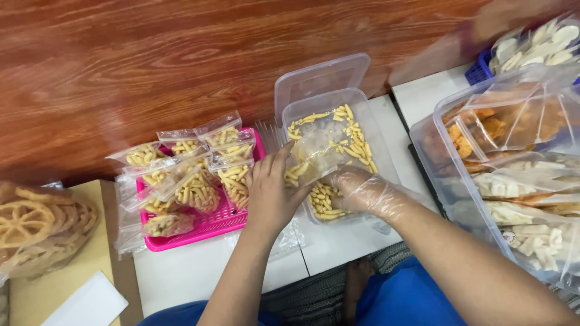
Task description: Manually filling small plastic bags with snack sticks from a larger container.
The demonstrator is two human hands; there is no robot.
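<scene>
A gloved right hand (356, 190) scoops yellow snack sticks (323, 202) inside the clear tub (362, 115) at the white table's (193, 278) back edge, while the bare left hand (272, 193) pinches a small clear bag (314, 148) open over the tub. Filled bags rest in the pink tray (208, 229) alongside.

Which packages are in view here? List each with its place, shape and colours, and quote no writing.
Small bags: clear zip pouches of yellow stick snacks, piled in the pink basket, left of centre.
Held bag: clear pouch at the left hand, over the clear tub.
Wheel snack bag: clear, golden wheel-shaped crisps, far left.
Big bin: clear, right, with pouches of orange and pale snacks.
</scene>
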